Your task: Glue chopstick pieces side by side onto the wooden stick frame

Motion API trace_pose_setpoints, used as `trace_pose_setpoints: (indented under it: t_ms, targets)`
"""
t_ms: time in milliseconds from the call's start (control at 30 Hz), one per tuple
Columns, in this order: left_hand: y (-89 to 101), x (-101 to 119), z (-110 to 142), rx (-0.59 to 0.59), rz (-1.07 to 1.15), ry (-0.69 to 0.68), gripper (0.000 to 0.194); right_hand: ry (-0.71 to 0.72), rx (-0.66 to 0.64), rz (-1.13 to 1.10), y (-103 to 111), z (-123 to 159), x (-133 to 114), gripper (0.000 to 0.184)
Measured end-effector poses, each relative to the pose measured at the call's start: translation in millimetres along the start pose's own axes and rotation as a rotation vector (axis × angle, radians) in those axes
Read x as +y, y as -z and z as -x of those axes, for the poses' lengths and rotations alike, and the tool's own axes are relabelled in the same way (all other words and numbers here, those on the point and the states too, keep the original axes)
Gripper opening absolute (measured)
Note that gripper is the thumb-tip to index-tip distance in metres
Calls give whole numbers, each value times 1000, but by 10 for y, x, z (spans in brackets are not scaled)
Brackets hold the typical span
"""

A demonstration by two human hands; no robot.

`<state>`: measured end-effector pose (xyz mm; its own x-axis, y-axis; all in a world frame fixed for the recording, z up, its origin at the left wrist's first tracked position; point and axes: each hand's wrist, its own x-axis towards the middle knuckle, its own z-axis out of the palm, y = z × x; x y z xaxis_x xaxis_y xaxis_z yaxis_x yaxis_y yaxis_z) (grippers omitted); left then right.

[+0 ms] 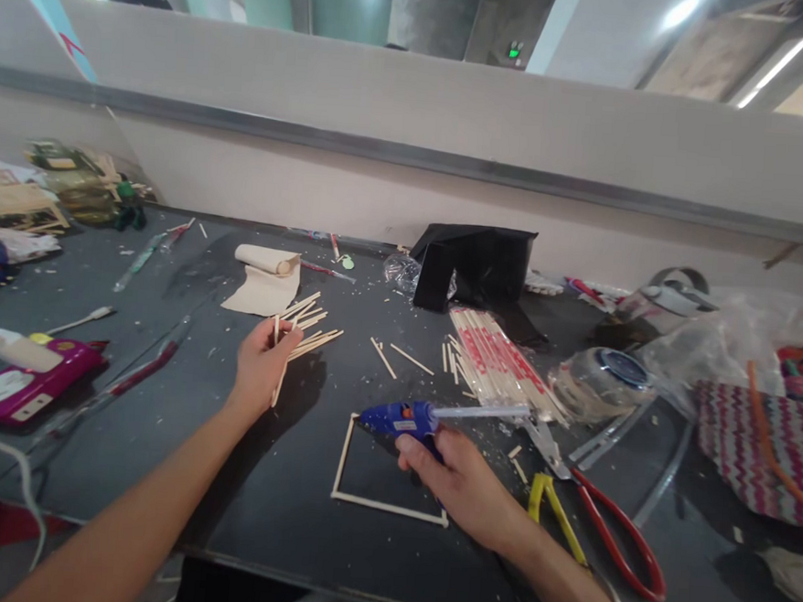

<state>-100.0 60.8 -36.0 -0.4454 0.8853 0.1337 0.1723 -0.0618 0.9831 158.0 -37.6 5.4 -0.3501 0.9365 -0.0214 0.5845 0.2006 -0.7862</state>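
Note:
In my right hand (454, 479) is a blue hot glue gun (399, 418), with a clear glue stick (483, 411) jutting from its back end. Its nozzle points left, at the upper left corner of a wooden stick frame (387, 505) lying on the dark table. The frame's left and front sides show; my hand covers much of the right side. My left hand (263, 365) is closed around a thin wooden stick (278, 389), held near upright. Just beyond those fingers, several loose wooden sticks (313, 339) fan out; whether the hand also grips some of them I cannot tell.
Red-handled cutters (622, 537) and a yellow-handled tool (558, 514) lie at the right, near a packet of sticks (500, 358) and a clear jar (602, 384). A cloth roll (266, 278) and a black folded object (477, 260) stand farther back. At left sits a magenta device (31, 381).

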Motion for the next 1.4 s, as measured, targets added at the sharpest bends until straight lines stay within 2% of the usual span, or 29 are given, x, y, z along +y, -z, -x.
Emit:
trace_pose_setpoints:
  t_ms: [267,1400]
  targets:
    - [5,-71,-39,-20,-22,-54,23,-25,-11,2,-5,-10,-4,39]
    - [13,-88,-43,-11,-32,-64,23,-19,13,67,-26,-10,6,38]
